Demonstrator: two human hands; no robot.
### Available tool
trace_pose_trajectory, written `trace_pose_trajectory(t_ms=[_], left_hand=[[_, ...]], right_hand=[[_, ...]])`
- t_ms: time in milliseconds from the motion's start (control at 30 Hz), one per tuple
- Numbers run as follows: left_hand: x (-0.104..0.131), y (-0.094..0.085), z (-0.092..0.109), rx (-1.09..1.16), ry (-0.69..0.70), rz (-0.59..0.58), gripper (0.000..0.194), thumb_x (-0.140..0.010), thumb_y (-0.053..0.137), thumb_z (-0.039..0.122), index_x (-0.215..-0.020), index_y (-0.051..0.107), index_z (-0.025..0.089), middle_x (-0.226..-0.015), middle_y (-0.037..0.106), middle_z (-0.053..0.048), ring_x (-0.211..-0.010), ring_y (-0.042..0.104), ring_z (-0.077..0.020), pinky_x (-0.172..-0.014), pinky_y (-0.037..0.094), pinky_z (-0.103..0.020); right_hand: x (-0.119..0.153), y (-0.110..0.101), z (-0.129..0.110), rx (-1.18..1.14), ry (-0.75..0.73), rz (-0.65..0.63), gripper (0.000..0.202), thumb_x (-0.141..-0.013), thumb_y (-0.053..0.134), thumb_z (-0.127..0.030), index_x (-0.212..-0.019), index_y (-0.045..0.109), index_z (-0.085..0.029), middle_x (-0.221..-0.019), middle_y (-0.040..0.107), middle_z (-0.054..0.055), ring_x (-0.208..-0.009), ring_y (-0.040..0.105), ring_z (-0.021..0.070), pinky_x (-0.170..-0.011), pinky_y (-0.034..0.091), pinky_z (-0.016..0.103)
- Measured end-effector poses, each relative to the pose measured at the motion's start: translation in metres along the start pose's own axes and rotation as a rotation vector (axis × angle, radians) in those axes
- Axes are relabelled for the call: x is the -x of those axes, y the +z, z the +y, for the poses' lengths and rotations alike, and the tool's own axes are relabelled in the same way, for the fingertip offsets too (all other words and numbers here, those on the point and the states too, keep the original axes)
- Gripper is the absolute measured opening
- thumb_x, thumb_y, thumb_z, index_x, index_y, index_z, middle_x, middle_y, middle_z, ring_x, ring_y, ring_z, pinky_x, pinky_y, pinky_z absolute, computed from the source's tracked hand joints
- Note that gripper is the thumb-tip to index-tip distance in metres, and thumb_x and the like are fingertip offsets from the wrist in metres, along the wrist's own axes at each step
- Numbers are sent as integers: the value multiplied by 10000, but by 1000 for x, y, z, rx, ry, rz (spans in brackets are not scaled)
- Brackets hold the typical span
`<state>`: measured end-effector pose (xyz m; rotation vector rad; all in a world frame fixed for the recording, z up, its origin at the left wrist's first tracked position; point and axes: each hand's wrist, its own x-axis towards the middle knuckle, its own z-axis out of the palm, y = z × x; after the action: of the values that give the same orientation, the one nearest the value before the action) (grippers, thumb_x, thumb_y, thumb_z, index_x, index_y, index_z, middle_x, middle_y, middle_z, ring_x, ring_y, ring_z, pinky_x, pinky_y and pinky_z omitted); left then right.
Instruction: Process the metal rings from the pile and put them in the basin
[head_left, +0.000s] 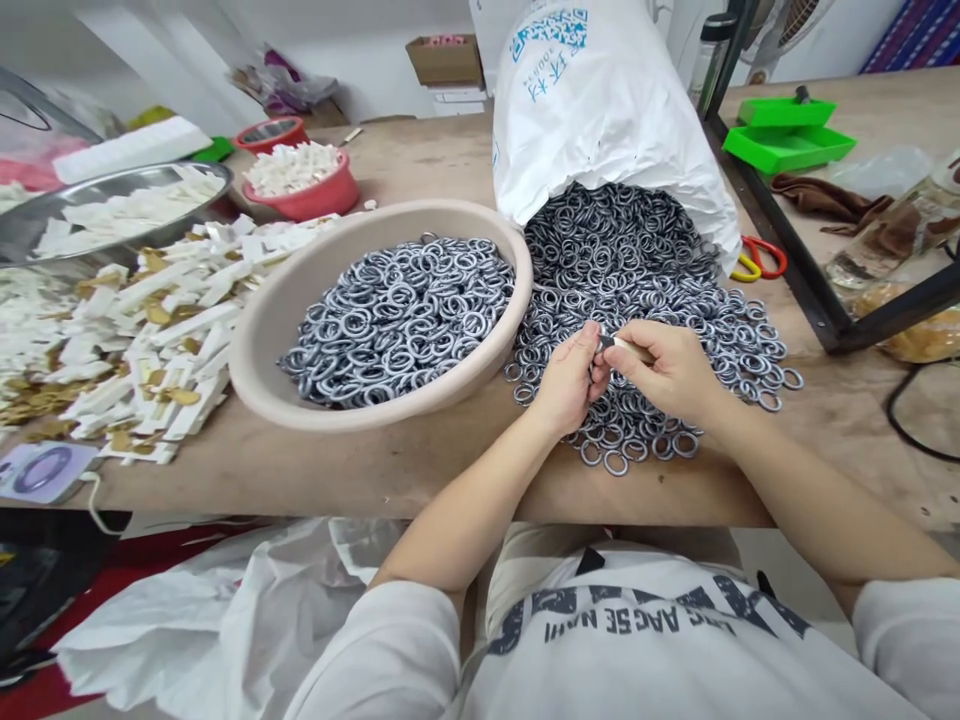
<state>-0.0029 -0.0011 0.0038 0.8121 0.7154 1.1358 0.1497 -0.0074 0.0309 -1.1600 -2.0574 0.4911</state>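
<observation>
My left hand [568,378] is closed in a pinch over the loose pile; what its fingers hold is too small and covered to make out. My right hand [667,370] grips a small pale stick-like tool [628,347] with a dark tip, which meets the left fingertips. Beneath both hands, grey metal rings [615,450] lie spread on the table. They spill from the mouth of a large white sack [600,120] lying on its side. To the left, a beige tub [251,375] holds many more rings.
White strips and gold-coloured pieces [161,330] heap up at left, beside a steel bowl [217,180] and a red bowl [330,195] of white bits. Red-and-yellow-handled scissors [763,258], a black metal frame [795,270] and green trays [787,148] are at right.
</observation>
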Motion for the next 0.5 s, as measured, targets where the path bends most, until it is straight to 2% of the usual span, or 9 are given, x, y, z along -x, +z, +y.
trace_pose_trajectory(t_ms=[167, 267, 367, 433, 500], left_hand=[[2, 1, 4, 23, -42, -35, 526, -754, 702, 646, -752, 427, 197, -538, 394, 95, -392, 313, -29, -350, 222, -152], [4, 2, 5, 27, -66, -64, 541, -759, 686, 664, -732, 414, 198, -517, 370, 97, -380, 292, -27, -350, 211, -153], [8, 5, 4, -7, -68, -187, 524, -809, 653, 638, -692, 414, 187, -514, 360, 88, -382, 283, -23, -358, 203, -158], [11, 7, 3, -43, -78, -304, 504, -851, 623, 607, -673, 426, 178, -523, 372, 77, -393, 300, -24, -369, 214, -164], [11, 7, 1, -80, -84, -344, 485, -857, 624, 589, -679, 457, 171, -548, 415, 61, -416, 342, -32, -379, 243, -169]], right_hand=[[0, -1, -3, 4, -36, -16, 397, -960, 538, -444, -656, 468, -198, -609, 456, -28, -574, 396, 108, -575, 248, 283], [-1, -1, 1, -25, -30, -19, 398, -950, 555, -451, -653, 493, -194, -611, 476, -29, -572, 403, 107, -575, 254, 280], [-10, -2, 24, -136, 50, 30, 381, -954, 530, -500, -738, 603, -196, -641, 530, -21, -605, 456, 122, -603, 312, 271], [-20, -3, 46, -202, 134, 138, 441, -948, 502, -560, -734, 615, -190, -672, 570, -4, -653, 502, 139, -638, 356, 270], [-34, -1, 63, -125, 215, 171, 483, -951, 458, -591, -760, 639, -186, -696, 607, 10, -671, 525, 150, -658, 371, 273]])
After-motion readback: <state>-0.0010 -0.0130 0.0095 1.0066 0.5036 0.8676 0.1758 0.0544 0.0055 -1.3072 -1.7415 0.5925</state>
